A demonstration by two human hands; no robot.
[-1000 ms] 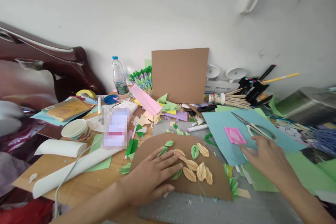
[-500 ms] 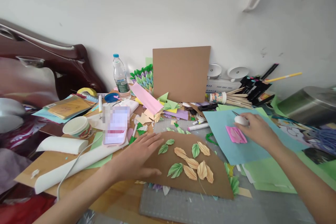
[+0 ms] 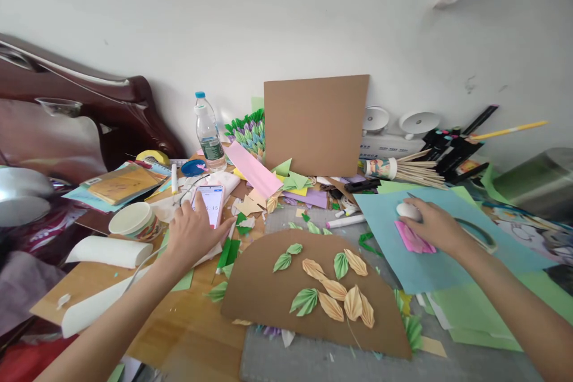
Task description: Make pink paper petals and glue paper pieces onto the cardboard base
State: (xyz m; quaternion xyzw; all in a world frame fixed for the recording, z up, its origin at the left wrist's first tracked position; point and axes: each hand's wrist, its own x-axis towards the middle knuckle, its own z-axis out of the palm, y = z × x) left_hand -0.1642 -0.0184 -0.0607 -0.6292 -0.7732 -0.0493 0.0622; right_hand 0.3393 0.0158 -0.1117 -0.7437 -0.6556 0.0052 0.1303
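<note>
My left hand (image 3: 190, 233) is over the phone (image 3: 213, 203), its fingers apart and the fingertips at the lit screen, which shows timer digits partly covered. On the right, my right hand (image 3: 432, 224) is closed round a white rounded object (image 3: 409, 212) with a thin dark tip, above the blue paper sheet (image 3: 385, 245). Crumpled pink paper (image 3: 414, 239) lies just under that hand. Between the hands is a brown half-round cardboard (image 3: 264, 298) bearing pleated leaves, among them a green paper leaf (image 3: 304, 301) and a peach paper leaf (image 3: 353, 302).
A water bottle (image 3: 209, 137) and upright brown cardboard (image 3: 316, 125) stand by the wall. Left are a paper cup (image 3: 134, 221) and white paper rolls (image 3: 110, 250). Right are black markers (image 3: 456, 155), wooden sticks in a fallen cup (image 3: 380, 168) and green sheets (image 3: 474, 316). A grey cutting mat (image 3: 286, 364) lies in front.
My left hand has left the half-round cardboard and moved left to the phone. The right hand stays over the blue sheet with the white object, now nearer the pink paper.
</note>
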